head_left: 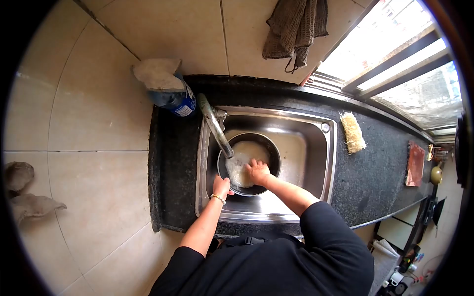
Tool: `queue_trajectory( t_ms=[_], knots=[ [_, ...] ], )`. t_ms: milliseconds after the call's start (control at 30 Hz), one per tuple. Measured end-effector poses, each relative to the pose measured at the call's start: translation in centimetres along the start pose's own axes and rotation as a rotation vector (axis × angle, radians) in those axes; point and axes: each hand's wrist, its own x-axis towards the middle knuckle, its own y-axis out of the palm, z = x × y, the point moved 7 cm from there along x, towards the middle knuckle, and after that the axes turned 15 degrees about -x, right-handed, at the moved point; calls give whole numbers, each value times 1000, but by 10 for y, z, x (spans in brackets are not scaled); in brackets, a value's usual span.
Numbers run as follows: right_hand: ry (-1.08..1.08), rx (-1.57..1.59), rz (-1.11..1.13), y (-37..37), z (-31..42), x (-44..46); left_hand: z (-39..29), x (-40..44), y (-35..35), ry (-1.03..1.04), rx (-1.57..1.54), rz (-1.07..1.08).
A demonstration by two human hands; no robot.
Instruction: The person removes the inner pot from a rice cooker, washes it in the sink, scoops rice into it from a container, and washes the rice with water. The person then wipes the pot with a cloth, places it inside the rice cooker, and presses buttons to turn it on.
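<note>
A dark round pot (277, 157) stands in the steel sink (316, 172), with cloudy water and pale grains (240, 176) inside. Water runs into it from the metal faucet (215, 126). My left hand (221, 186), with a beaded bracelet at the wrist, is closed on the pot's near left rim. My right hand (257, 172) reaches into the pot, its fingers spread at the surface of the cloudy water beside the grains.
A blue container (183, 102) with a cloth on top stands behind the faucet. A fibrous scrubber (352, 132) and a reddish block (415, 164) lie on the dark counter at right. Mesh cloths (297, 29) hang on the tiled wall near the window.
</note>
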Motion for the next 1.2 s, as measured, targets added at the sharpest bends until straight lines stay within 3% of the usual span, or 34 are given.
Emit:
queue_trajectory(
  t_ms=[33,133,167,267,367,467,567,667,700,767,833,867,967,1033,1100,1167,1200],
  knots=[
    [17,-40,-13,5,-2,-3,-4,-2,0,9,6,0],
    [-185,-72,331,14,-2,-3,-2,0,-2,-9,-3,-4],
    [-87,-89,189,-2,-20,0,0,0,-1,-14,-10,-4],
    [143,124,118,-8,-33,39,-4,-2,0,-9,3,-4],
    [-31,20,-269,-48,19,16,-9,-6,3,-15,16,20],
    [-415,-9,236,15,38,14,-10,-7,2,-2,5,4],
    [-73,18,492,9,-31,14,-2,0,1,-9,-37,34],
    [-59,-92,3,-19,-18,16,-4,-2,4,-18,-1,32],
    [-284,-123,-55,-21,3,12,-7,-7,4,-12,25,25],
    [-435,-196,-168,-26,17,14,-10,-6,3,3,47,8],
    [-15,-2,-334,-34,-22,25,-2,-1,-1,2,46,-16],
    [220,89,-327,-33,-39,22,-3,-3,1,0,21,-9],
    [-54,5,18,-12,-6,15,-8,-6,0,-30,131,-12],
    [-324,-63,57,-13,21,9,-20,-6,-5,371,395,-135],
    [-51,140,-539,-38,3,7,-55,-46,13,809,575,-241],
    [96,580,-401,-42,-7,14,-87,-78,39,1123,529,-127],
    [169,798,-322,-52,-7,11,-92,-80,50,1156,449,-32]
  ],
)
